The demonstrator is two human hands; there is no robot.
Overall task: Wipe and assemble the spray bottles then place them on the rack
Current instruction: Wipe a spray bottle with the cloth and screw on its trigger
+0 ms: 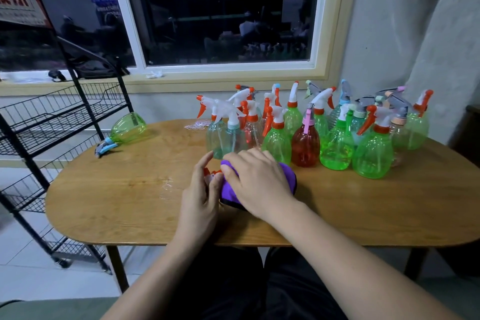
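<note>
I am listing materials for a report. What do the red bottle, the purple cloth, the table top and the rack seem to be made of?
Red bottle: translucent glossy plastic, light passes through. Purple cloth: soft matte fabric, probably microfibre; it folds. Table top: wood or wood veneer, grain visible, slight sheen. Rack: black coated metal wire, apparently.

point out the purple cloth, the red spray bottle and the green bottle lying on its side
purple cloth (230,189), head view, bare lower-left fold
red spray bottle (305,148), head view, body
green bottle lying on its side (128,125), head view, body
</note>
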